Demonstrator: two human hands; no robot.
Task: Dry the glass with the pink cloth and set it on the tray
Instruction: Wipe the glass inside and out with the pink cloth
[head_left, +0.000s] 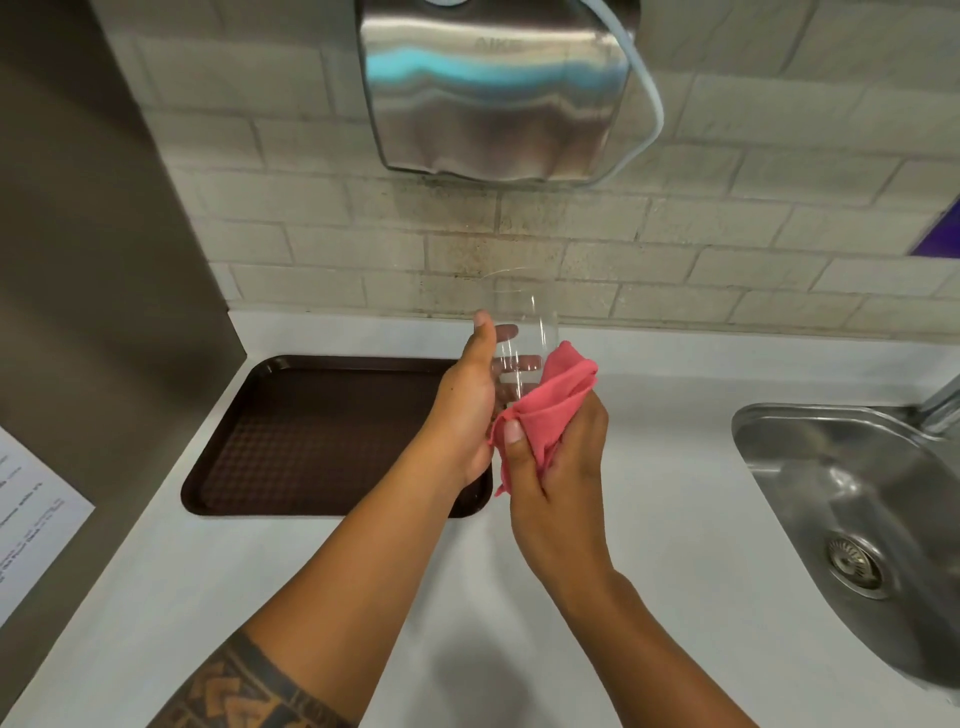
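A clear drinking glass (522, 317) is held upright in the air above the white counter, its rim toward the wall. My left hand (467, 400) wraps around its lower part, thumb up along the side. My right hand (556, 467) grips a bunched pink cloth (550, 405) and presses it against the glass's lower right side and base. The dark brown tray (311, 436) lies flat on the counter just left of and below my hands, with nothing on it.
A steel sink (857, 499) with a drain sits at the right, a tap base at its far edge. A metal hand dryer (493, 88) hangs on the tiled wall above. A grey panel with a paper notice (31, 514) stands at the left.
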